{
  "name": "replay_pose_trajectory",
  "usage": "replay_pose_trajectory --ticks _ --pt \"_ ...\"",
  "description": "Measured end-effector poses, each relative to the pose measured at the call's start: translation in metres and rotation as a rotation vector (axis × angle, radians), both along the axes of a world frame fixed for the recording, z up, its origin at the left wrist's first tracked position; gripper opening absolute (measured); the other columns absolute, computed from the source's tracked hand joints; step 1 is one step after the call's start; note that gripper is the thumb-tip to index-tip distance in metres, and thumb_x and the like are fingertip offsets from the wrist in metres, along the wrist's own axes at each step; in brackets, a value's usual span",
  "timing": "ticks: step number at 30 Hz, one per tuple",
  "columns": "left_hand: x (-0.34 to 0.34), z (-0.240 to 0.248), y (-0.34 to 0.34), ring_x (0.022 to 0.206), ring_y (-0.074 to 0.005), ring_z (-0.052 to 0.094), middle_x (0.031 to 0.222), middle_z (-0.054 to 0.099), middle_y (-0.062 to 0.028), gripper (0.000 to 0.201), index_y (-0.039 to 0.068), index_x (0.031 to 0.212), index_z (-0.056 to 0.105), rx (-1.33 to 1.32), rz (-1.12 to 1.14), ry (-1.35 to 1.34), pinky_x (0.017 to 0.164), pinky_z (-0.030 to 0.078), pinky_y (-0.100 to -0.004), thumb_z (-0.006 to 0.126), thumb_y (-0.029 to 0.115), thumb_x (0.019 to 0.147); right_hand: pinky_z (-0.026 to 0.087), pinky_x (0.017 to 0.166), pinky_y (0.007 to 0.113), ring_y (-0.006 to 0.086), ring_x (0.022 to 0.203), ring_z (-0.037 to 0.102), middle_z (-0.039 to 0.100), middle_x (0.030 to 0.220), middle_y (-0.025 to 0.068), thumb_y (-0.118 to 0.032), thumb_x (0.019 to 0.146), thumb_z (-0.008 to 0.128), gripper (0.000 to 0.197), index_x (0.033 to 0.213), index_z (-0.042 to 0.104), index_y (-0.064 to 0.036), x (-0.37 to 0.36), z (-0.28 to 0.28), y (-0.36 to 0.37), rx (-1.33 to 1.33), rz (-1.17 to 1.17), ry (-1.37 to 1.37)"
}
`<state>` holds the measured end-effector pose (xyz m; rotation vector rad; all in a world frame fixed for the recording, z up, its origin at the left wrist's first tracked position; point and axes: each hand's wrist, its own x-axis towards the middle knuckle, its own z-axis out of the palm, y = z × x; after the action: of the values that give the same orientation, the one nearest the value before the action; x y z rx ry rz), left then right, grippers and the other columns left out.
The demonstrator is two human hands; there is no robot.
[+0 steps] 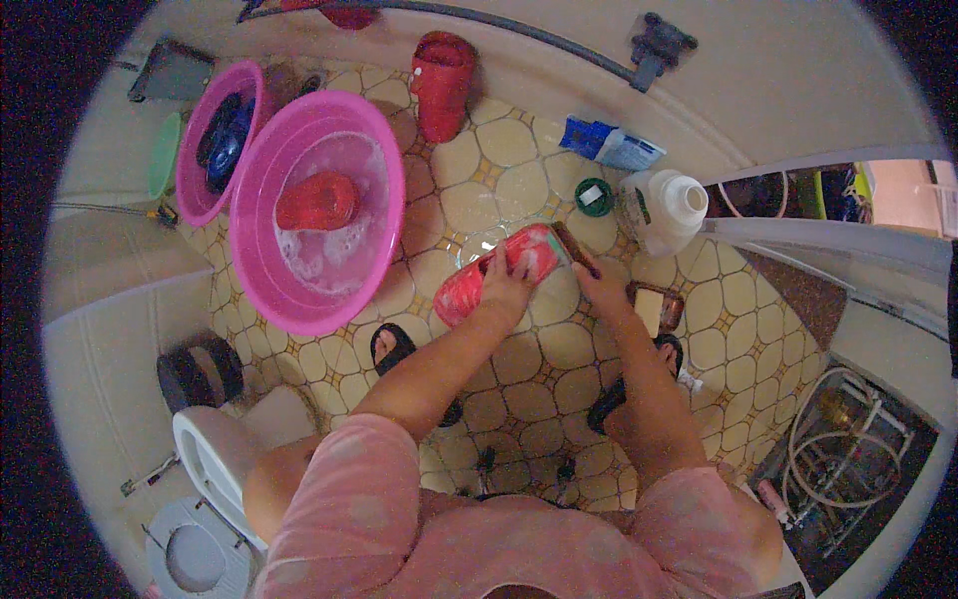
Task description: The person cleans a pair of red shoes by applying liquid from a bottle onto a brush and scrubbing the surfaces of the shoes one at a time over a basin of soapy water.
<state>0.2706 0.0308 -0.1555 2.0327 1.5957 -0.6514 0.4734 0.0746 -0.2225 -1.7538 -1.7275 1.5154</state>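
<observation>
My left hand [508, 287] grips a red clog [459, 297] smeared with white suds, holding it low over the tiled floor. In my right hand [602, 287] is a scrubbing brush [575, 248] with a brown back, its greenish bristle side against the clog's far right end. To the left, a big pink basin [257, 250] holds foamy water with a second red clog [317, 202] in it. Another red shoe or pair of shoes [444, 88] stands propped by the far wall.
A smaller pink basin [189, 190] with dark blue items sits far left. At right are a white jug [663, 212], a green round lid [594, 197], a blue-and-white packet [611, 143] and a brown tray [673, 311]. A toilet [215, 464] stands near left; wet tiles [479, 250] lie ahead.
</observation>
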Motion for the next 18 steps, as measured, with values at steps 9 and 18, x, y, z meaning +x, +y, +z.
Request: replay_pose_trajectory --ticks 9,18 --pt "-0.010 -0.020 -0.004 0.134 -0.0428 0.012 0.148 0.021 -0.0047 0.049 0.018 0.137 0.035 0.055 0.039 -0.017 0.109 0.014 -0.0507 0.039 0.023 0.089 0.040 0.091 0.038 0.0348 0.106 0.054 0.055 0.115 0.0228 -0.043 0.084 0.054 0.054 0.127 0.049 -0.0111 -0.052 0.117 0.034 0.107 0.201 -0.153" --pt "-0.039 -0.007 0.007 0.129 -0.0375 0.028 0.143 0.031 -0.0083 0.042 0.013 0.126 0.048 0.091 -0.139 -0.010 0.106 0.023 -0.0451 0.046 0.022 0.085 0.035 0.098 0.031 0.0263 0.114 0.049 0.054 0.121 0.0179 -0.035 0.087 0.056 0.049 0.127 0.048 -0.0076 -0.029 0.029 -0.079 0.371 -0.072 -0.410"
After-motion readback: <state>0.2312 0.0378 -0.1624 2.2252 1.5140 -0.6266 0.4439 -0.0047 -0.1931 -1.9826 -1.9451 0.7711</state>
